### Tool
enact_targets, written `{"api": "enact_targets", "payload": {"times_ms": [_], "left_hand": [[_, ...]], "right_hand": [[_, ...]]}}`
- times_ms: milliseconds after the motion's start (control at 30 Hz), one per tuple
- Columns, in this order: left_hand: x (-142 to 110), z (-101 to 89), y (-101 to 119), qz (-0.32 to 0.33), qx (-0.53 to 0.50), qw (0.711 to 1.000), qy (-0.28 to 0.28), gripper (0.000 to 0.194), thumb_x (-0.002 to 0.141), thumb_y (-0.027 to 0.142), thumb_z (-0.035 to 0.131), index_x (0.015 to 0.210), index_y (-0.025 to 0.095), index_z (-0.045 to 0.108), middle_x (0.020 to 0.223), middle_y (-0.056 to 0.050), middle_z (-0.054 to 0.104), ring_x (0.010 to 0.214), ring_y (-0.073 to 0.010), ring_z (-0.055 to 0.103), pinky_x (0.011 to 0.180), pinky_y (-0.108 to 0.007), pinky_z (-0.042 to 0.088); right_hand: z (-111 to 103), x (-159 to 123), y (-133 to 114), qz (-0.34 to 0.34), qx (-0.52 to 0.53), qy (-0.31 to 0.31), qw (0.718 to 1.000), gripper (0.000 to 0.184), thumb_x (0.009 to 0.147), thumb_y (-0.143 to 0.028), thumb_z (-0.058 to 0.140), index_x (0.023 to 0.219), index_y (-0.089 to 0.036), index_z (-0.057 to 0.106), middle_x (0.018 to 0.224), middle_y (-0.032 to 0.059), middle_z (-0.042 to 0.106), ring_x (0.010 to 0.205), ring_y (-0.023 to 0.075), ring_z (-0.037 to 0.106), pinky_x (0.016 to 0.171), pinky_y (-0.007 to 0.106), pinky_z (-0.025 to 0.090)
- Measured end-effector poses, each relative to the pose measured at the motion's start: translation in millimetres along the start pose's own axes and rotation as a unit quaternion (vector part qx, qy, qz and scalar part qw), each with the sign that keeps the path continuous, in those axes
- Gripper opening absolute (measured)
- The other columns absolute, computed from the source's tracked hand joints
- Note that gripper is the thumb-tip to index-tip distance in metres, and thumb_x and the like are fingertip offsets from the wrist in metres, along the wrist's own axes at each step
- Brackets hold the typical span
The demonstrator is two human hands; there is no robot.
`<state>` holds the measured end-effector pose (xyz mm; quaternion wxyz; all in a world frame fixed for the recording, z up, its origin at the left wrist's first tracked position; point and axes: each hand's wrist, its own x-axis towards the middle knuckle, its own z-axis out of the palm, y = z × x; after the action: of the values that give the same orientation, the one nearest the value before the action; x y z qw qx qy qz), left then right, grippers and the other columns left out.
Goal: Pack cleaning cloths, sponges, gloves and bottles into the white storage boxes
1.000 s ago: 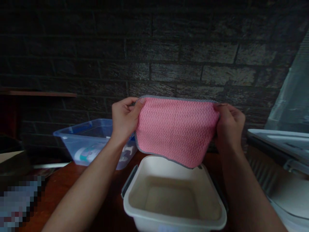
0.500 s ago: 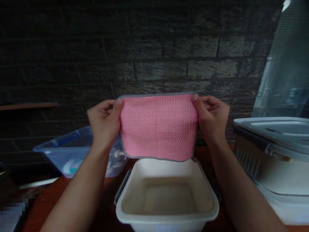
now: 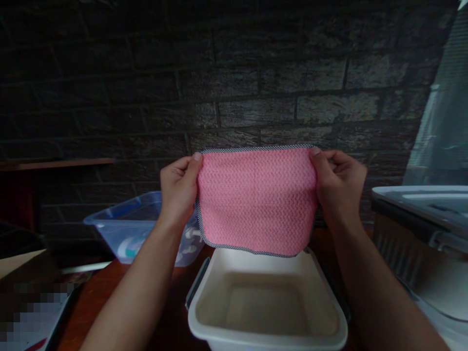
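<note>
A pink textured cleaning cloth (image 3: 256,200) with a black-and-white checked edge is stretched out between both hands. My left hand (image 3: 179,187) pinches its upper left corner, thumb toward me. At the upper right corner my right hand (image 3: 340,183) grips it the same way. Below the cloth stands a cream-coloured plastic box (image 3: 266,339) without a lid, its dark side clips folded down. The cloth's lower edge overlaps the far rim of the box in view; whether they touch I cannot tell.
A clear blue plastic bin (image 3: 120,229) with white items inside stands behind my left forearm. Lidded containers (image 3: 424,234) are stacked at the right. All rest on a reddish-brown table (image 3: 91,302) before a dark brick wall (image 3: 234,73).
The whole view has shifted, so everything appears further right and slightly lower. Both hands keep their hold on the cloth, which is still spread out.
</note>
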<state>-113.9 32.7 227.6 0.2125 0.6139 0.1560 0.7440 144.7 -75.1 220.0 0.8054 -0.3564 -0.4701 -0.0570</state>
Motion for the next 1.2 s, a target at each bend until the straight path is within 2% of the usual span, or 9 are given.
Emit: {"api": "enact_targets", "payload": {"times_ms": [267,567,900,1000,1067,1133,1200], "left_hand": [[1.9,0.2,-5.5,-0.014,-0.005,1.0,-0.006,0.03,0.092,0.04,0.069,0.072,0.017,0.072,0.067,0.001,0.056,0.059,-0.0108,0.043,0.054,-0.022,0.032],[2.9,-0.7,-6.6,0.025,-0.008,1.0,0.0,0.028,0.094,0.037,0.067,0.074,0.018,0.066,0.067,0.002,0.049,0.058,-0.0107,0.039,0.053,-0.024,0.026],[-2.5,3.9,-1.8,0.033,0.014,0.998,-0.044,0.033,0.097,0.042,0.063,0.075,0.017,0.063,0.069,0.002,0.049,0.061,-0.0108,0.039,0.055,-0.023,0.03],[-6.0,7.3,2.9,0.047,0.03,0.996,-0.073,0.032,0.097,0.038,0.062,0.073,0.017,0.061,0.067,0.003,0.045,0.06,-0.0104,0.036,0.054,-0.023,0.028],[-9.2,9.7,7.1,0.049,0.046,0.992,-0.11,0.03,0.097,0.036,0.062,0.074,0.017,0.062,0.067,0.003,0.046,0.06,-0.0103,0.037,0.054,-0.023,0.029],[-13.4,12.5,12.1,0.047,0.059,0.985,-0.155,0.026,0.097,0.034,0.063,0.077,0.017,0.065,0.068,0.002,0.05,0.061,-0.0106,0.041,0.055,-0.022,0.031],[-18.3,15.7,17.4,0.044,0.063,0.977,-0.201,0.025,0.096,0.034,0.064,0.08,0.017,0.068,0.07,0.001,0.055,0.064,-0.0112,0.046,0.057,-0.022,0.035]], "right_hand": [[2.0,1.5,1.4,0.008,0.022,0.002,1.0,0.029,0.087,-0.038,0.072,0.068,-0.018,0.064,0.055,-0.0032,0.048,0.049,0.0091,0.036,0.046,0.026,0.023],[3.4,-1.2,-0.1,0.038,0.04,-0.051,0.997,0.026,0.085,-0.027,0.068,0.063,-0.017,0.059,0.056,-0.0037,0.046,0.051,0.0087,0.035,0.047,0.026,0.022],[2.8,1.6,9.4,0.065,0.018,-0.089,0.994,0.018,0.083,-0.024,0.067,0.065,-0.018,0.065,0.057,-0.0022,0.049,0.052,0.01,0.036,0.048,0.028,0.023],[5.7,0.2,12.2,0.104,0.01,-0.154,0.983,0.013,0.083,-0.031,0.073,0.085,-0.018,0.074,0.065,0.0005,0.063,0.056,0.0124,0.05,0.051,0.027,0.032],[8.2,-3.1,13.1,0.143,0.017,-0.22,0.965,0.033,0.082,-0.04,0.078,0.106,-0.018,0.074,0.074,0.0028,0.071,0.066,0.0168,0.062,0.058,0.029,0.044],[10.0,-8.3,12.7,0.16,0.041,-0.297,0.941,0.053,0.078,-0.043,0.083,0.123,-0.02,0.069,0.089,0.0052,0.076,0.083,0.0207,0.07,0.074,0.034,0.053],[10.7,-14.4,10.8,0.145,0.061,-0.391,0.907,0.067,0.072,-0.04,0.089,0.133,-0.023,0.065,0.11,0.0064,0.076,0.102,0.0225,0.07,0.092,0.038,0.053]]}}
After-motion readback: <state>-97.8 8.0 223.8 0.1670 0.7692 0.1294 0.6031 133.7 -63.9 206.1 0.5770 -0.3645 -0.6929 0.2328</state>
